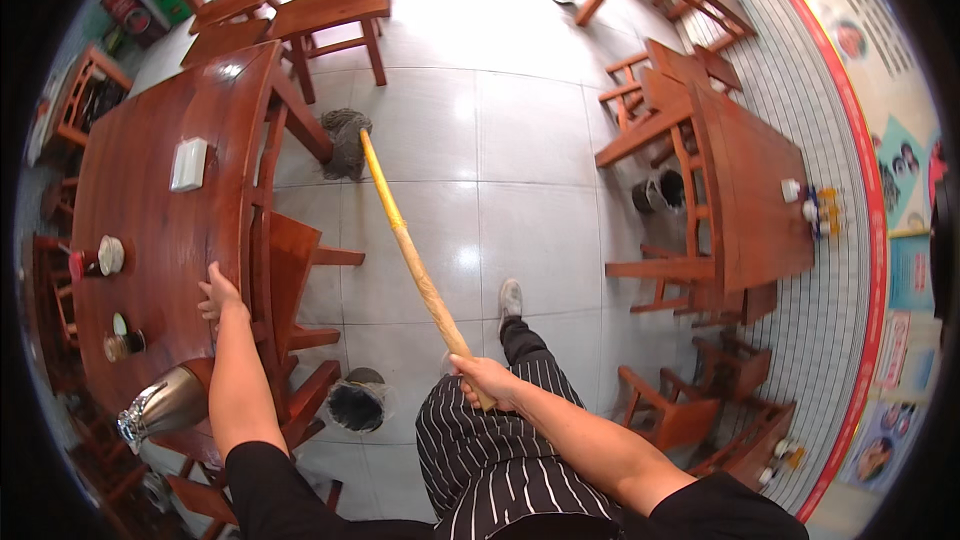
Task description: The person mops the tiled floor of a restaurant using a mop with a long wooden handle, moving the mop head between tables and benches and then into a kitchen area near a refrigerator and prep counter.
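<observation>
My right hand (pixel 485 381) is wrapped round the lower end of a mop handle (pixel 415 265), yellow on its upper stretch and tan nearer me. The grey string mop head (pixel 346 144) lies on the tiled floor beside a leg of the left table (pixel 160 230). My left hand (pixel 222 295) rests on that brown wooden table near its right edge, fingers spread, holding nothing. Close to my left forearm stands a steel jug (pixel 168 405). Farther up the tabletop are a white napkin box (pixel 189 164) and a small white pot (pixel 111 255).
A wooden chair (pixel 292 270) is tucked against the left table. A lined bin (pixel 357 402) stands on the floor near my legs. On the right are another table (pixel 750 190) with stools, and a dark bin (pixel 658 192). A bench (pixel 332 8) stands ahead.
</observation>
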The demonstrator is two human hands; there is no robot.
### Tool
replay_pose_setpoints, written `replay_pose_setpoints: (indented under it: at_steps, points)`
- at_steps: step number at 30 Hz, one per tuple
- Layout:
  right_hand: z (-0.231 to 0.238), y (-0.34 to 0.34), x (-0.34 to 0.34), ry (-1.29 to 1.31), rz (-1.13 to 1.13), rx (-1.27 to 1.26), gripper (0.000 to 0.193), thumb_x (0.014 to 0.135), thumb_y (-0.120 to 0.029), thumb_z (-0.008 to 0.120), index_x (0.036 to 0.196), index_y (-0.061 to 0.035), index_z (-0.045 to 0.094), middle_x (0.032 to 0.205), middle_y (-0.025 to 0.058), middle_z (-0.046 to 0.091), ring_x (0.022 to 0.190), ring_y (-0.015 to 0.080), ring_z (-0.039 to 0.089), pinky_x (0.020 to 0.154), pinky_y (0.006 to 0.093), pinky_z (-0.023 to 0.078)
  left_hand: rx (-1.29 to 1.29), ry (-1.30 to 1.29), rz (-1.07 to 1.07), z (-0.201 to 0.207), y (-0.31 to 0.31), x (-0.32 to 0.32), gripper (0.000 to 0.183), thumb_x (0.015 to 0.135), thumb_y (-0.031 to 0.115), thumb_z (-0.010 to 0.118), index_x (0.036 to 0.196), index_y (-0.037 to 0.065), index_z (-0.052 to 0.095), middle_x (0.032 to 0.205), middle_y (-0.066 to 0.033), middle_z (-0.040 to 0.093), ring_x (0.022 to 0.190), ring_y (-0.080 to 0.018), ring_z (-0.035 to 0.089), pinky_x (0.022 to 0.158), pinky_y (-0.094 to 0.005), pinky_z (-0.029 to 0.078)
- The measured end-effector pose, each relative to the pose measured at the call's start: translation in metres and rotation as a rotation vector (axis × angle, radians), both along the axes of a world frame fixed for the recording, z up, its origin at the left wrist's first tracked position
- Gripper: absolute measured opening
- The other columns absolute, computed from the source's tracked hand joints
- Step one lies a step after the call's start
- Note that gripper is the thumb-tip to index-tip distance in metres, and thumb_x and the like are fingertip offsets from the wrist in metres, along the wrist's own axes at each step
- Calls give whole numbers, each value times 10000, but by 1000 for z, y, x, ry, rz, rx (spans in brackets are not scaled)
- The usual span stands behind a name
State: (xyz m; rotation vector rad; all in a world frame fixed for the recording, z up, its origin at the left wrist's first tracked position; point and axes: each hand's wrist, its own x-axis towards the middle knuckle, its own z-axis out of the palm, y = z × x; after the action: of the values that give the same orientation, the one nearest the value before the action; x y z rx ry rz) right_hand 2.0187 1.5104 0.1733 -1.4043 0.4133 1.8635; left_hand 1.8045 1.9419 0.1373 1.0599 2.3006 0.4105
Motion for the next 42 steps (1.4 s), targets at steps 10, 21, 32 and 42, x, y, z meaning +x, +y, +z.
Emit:
replay_pose_setpoints:
  at_steps: [10,21,32,42]
  points:
    - [17,-130,-46,-506,103,-15,316,970,-363,548,1101,-78,506,700,10,522,497,84,485,418,230,410,-574,-877,-435,-61,-323,127,628,894,321,552,1441,89,348,1453,-181,362,1269,-368,407,1079,-503,319]
    - [22,-322,-89,-291,-300,41,350,988,-330,511,1198,-50,520,719,-3,547,500,60,494,420,215,425,-594,-738,-494,-130,-540,168,269,916,114,539,1115,107,358,888,-113,594,569,-197,537,483,-341,493]
    - [21,-615,-302,-251,-629,-121,272,1011,-319,444,1122,-79,507,725,28,543,508,99,497,428,249,431,-667,-297,-1110,-132,-881,49,531,867,87,576,1323,88,304,921,-151,590,656,-270,624,527,-371,555]
    - [193,-772,-454,-239,-285,-587,251,912,-221,592,1025,-14,506,597,59,530,432,161,528,401,334,438,-1081,-38,-1412,-47,-1105,-111,1027,820,252,676,1517,135,-69,1163,-243,609,1020,-383,632,869,-450,521]
